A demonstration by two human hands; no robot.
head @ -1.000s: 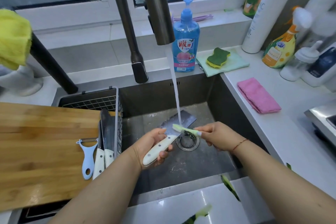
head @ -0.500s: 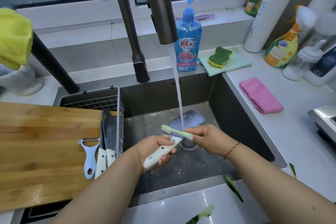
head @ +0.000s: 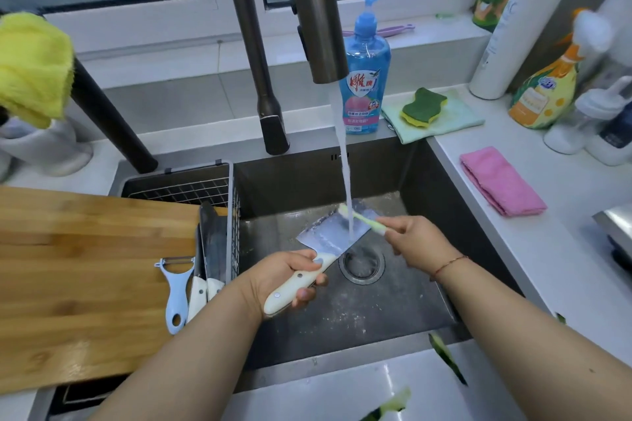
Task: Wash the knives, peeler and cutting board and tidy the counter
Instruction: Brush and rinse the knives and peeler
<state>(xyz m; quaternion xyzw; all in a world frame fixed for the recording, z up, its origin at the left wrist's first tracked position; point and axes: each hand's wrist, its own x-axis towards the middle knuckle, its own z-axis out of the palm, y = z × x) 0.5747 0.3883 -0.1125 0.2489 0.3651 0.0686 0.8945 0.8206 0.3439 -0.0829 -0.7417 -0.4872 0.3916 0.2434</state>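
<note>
Since earlier, brush (head: 364,219) slides toward blade tip. Left hand (head: 284,278) grips cleaver (head: 330,237) handle; blade runs up-right at frame centre; right hand (head: 419,241) pinches brush, nearer the tip.

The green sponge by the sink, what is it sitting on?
The green sponge lies on a pale green cloth spread on the white counter. The cloth beneath the sponge itself is covered, so nothing there can be seen.
</note>
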